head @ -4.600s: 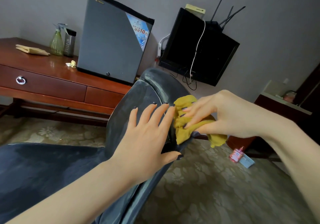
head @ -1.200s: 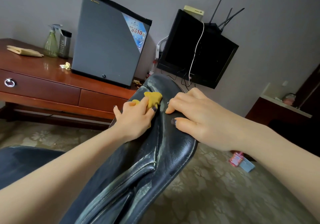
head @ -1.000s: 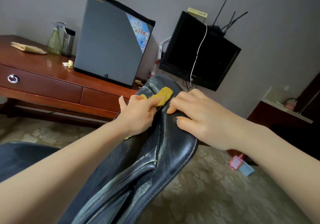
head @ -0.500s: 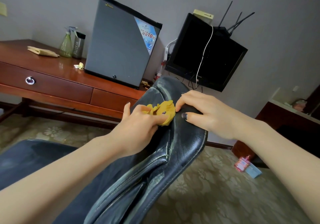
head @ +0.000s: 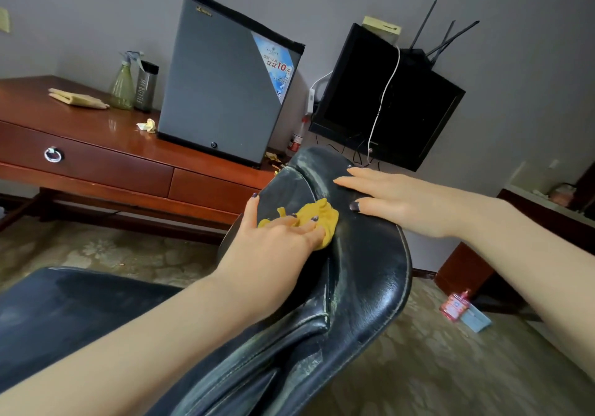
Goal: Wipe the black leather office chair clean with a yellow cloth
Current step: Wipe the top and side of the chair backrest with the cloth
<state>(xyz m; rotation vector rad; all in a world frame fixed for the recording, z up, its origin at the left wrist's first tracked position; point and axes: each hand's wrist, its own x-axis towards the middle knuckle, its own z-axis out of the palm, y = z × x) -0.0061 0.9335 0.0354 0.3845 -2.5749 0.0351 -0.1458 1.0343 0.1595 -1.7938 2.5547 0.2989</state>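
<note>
Reference landmark: the black leather chair [head: 370, 286]. Its backrest runs diagonally through the middle of the view, with the top edge farthest from the camera. The seat [head: 64, 312] lies to the lower left of the backrest.

Yellow cloth [head: 323, 214]: bunched, lying on the chair's backrest near its top edge, just left of the vertical seam.

Left hand [head: 277, 241]: released, not clenched. The fingers are extended and laid flat on the cloth, pressing it against the chair leather. The thumb is spread toward the backrest's left edge. Part of the cloth protrudes beyond the fingertips.

Right hand [head: 399, 204]: released and holding nothing. It lies palm down with fingers straight, resting flat on the chair's backrest to the right of the seam. The thumb tip is just beside the cloth.

Chair surface: the leather shows pale, scuffed wear along the seams and the outer edge.

Surroundings:
- Beyond the chair, to its left: a wooden desk [head: 96, 145] carrying a grey mini fridge [head: 225, 84], a spray bottle [head: 124, 82], a dark tumbler [head: 146, 85], a folded cloth [head: 77, 98] and a crumpled yellow scrap [head: 148, 125].
- Beyond the chair's top edge: a black screen [head: 402, 109] with a white cable [head: 384, 93] hanging across it and a router [head: 418, 56] with antennas above.
- Right of the chair, on the patterned carpet [head: 450, 373]: a pink bottle [head: 454, 306] beside a blue pack [head: 476, 320]
</note>
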